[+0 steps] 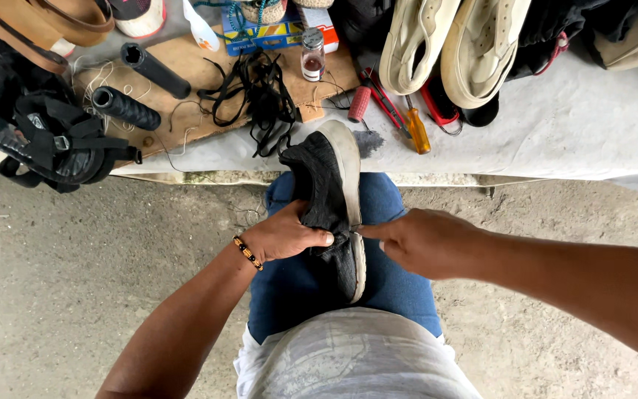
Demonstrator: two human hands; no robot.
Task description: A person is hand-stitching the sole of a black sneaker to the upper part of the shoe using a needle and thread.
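Lap-held black shoe (328, 198): left hand (283, 238) clamps its upper, right hand (422, 241) pinches its pale sole edge, fingertips hidden.

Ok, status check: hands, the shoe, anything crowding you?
Left hand grips black shoe on lap. Right hand pinches its pale sole edge. Nothing in the way; screwdriver lies apart on table.

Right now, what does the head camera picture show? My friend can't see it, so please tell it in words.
A person's left hand grips a black shoe with a pale sole on their lap, while the right hand pinches its sole edge. Ahead, a cloth-covered table holds black laces, a screwdriver and pale shoes.
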